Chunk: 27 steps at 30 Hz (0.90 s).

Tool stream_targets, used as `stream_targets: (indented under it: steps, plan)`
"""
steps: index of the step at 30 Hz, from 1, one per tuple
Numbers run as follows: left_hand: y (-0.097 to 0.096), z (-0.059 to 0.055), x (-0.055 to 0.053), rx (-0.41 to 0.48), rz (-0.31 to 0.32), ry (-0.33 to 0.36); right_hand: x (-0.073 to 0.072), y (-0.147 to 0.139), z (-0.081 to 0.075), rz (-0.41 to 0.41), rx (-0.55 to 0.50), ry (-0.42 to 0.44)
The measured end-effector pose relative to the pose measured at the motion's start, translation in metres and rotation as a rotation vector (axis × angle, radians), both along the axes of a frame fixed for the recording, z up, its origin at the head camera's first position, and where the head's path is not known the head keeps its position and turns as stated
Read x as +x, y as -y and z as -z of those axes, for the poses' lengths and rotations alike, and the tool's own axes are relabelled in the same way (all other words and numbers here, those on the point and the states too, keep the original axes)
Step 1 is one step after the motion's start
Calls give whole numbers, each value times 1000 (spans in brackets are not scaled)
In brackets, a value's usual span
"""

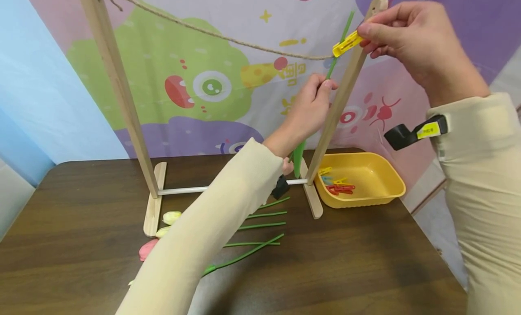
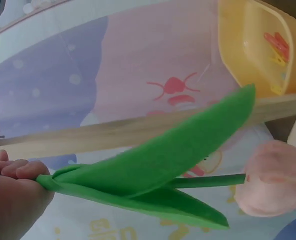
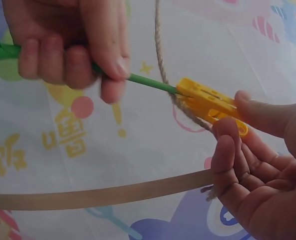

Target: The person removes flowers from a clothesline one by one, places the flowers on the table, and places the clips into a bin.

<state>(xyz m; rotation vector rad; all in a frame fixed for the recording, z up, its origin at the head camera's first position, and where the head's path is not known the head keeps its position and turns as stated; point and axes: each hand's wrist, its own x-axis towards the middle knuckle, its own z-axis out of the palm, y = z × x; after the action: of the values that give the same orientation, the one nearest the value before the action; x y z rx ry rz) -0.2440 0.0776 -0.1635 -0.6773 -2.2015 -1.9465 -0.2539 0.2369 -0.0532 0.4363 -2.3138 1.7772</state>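
Observation:
My left hand [image 1: 309,105] grips the green stem [image 3: 150,83] of an artificial tulip, its end pointing up past the rope. Head down hangs the tulip's pale pink bloom [image 2: 271,178], with broad green leaves [image 2: 157,155] below the hand in the left wrist view. Thumb and fingers of my right hand [image 1: 419,46] pinch a yellow clothespin [image 3: 207,102]. Its jaws overlap both the stem and the twine rope [image 1: 244,43], near the right wooden post [image 1: 339,96].
A yellow basin [image 1: 366,202] with several red, yellow and blue clothespins stands right of the frame's foot [image 1: 312,202]. Several more tulips lie on the brown table [image 1: 346,260], their stems [image 1: 264,225] pointing right, partly behind my left sleeve. A left post [image 1: 122,93] carries the rope's other end.

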Motion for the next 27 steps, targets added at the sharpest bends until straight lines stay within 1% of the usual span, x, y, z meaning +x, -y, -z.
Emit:
stream_targets:
  steps: [4,8,11,14,16,21,24,27]
  plan:
    - [8,7,3,-16,-13,11,-2,2,0,-7,46,-13]
    - [18,12,7,-72,-34,23,-3,3,-1,-1,29,-4]
    - [24,16,10,-99,-43,22,-2,2,0,11,-12,23]
    - [31,20,14,-132,-46,13,0,-1,2,-4,-103,37]
    - [36,21,18,-176,-43,-3,1,-2,3,-17,-174,33]
    - [51,24,30,-310,-62,-42,1,-6,3,-40,-356,2]
    - [59,30,37,-389,-89,-59,-1,-8,5,-60,-482,2]
    - [67,37,46,-490,-98,-50,-3,-10,6,-74,-572,14]
